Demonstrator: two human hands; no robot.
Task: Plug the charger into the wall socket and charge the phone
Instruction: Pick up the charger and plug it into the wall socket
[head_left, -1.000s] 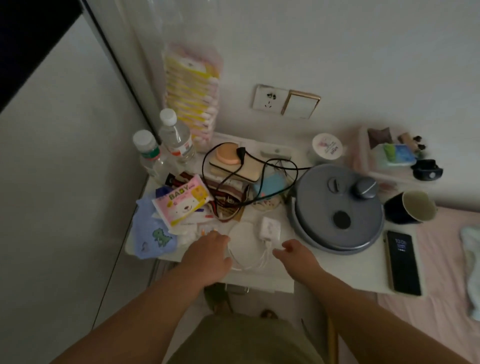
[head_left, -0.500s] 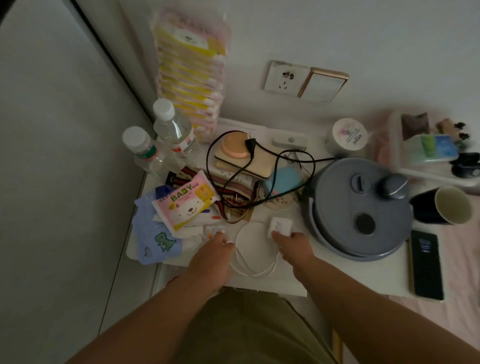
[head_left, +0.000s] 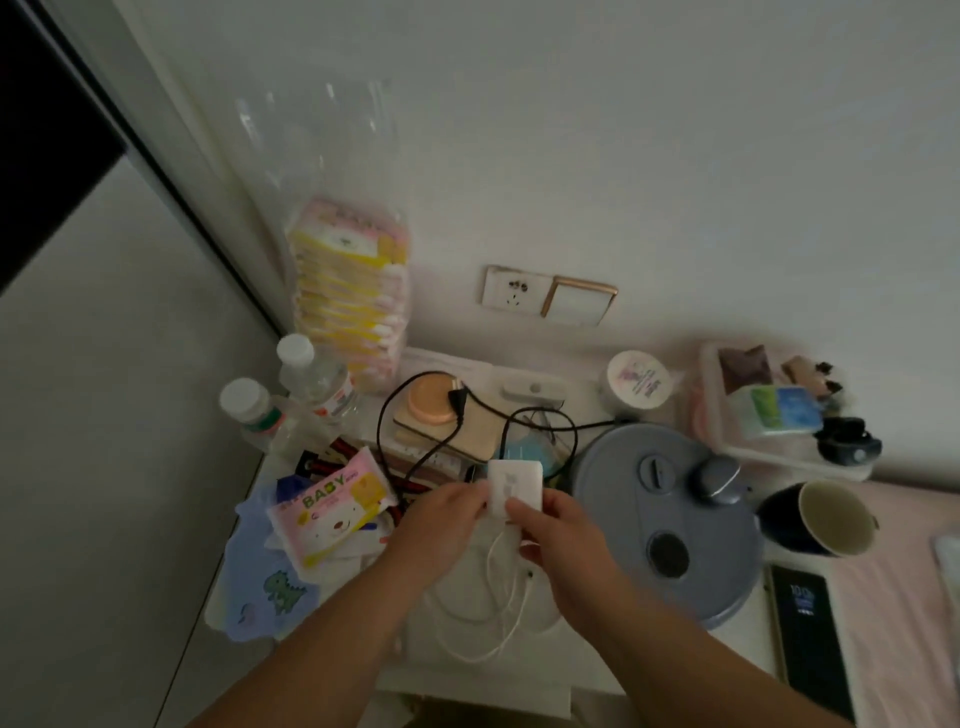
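Two bottles (head_left: 296, 384), one charger (head_left: 515, 486), one phone (head_left: 810, 639), one mug (head_left: 821, 517).

The white charger (head_left: 514, 488) is held up above the cluttered table (head_left: 737, 639), pinched between the left hand (head_left: 441, 530) and the right hand (head_left: 563, 535). Its white cable (head_left: 498, 613) is seen hanging in loops below the hands. The wall socket (head_left: 511, 289) is seen farther back on the wall. The phone (head_left: 810, 639) is laid flat at the near right, well apart from the charger.
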